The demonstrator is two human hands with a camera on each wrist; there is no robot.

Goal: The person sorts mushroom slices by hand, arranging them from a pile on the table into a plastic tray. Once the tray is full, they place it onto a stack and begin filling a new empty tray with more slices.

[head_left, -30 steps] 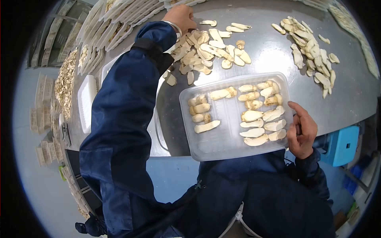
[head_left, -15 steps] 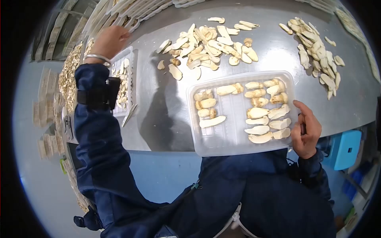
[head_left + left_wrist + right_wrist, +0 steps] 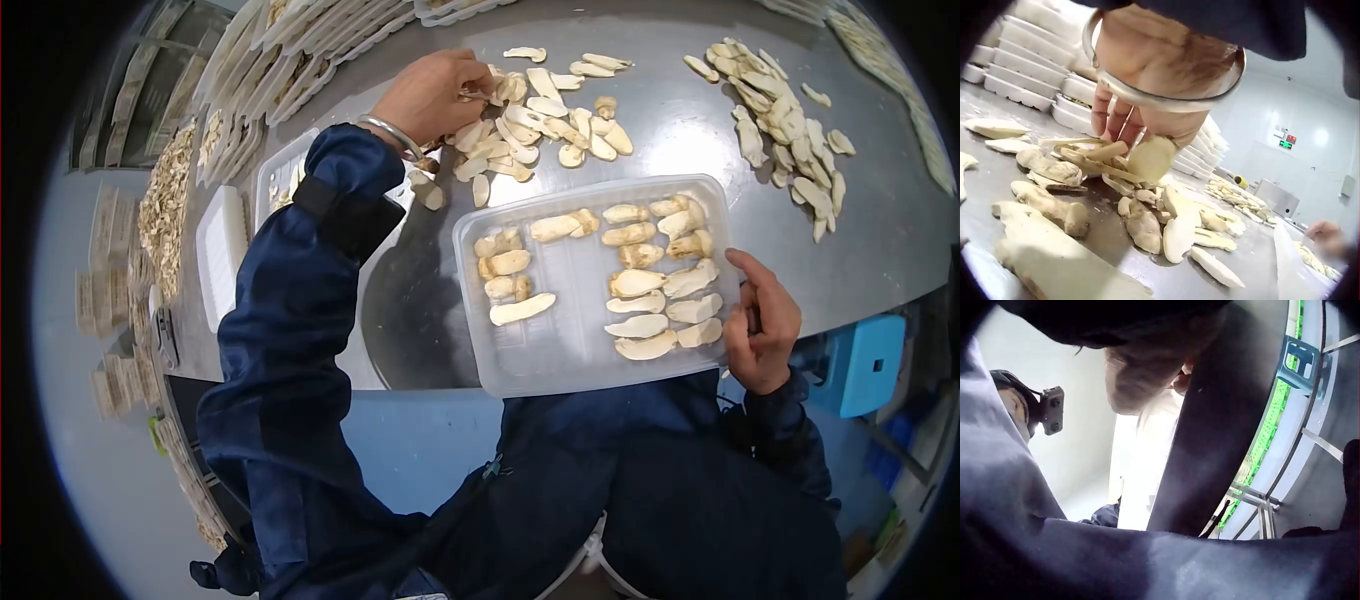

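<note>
My left hand (image 3: 435,95) is at a heap of sliced mushrooms (image 3: 545,115), fingers curled down into it. In the left wrist view a round mushroom slice (image 3: 1152,159) sits at the thumb, with the fingers behind it; the hand pinches it. My right hand (image 3: 765,330) grips the right rim of a clear plastic tray (image 3: 580,370), index finger extended along the edge. Inside the tray, mushroom slices (image 3: 640,325) lie in two columns on the right, with a shorter column (image 3: 505,263) on the left and another piece (image 3: 563,226) at the top.
A second heap of slices (image 3: 790,140) lies at the right on the steel table (image 3: 650,60). Stacked white trays (image 3: 290,60) stand at the back left. A partly hidden tray (image 3: 275,180) and a white one (image 3: 218,255) lie left of my arm. A blue stool (image 3: 870,365) is below the table.
My left hand swung left over the tray with small pieces, then came back right to the mushroom heap. The right hand stayed at the clear tray's rim, whose contents look the same.
</note>
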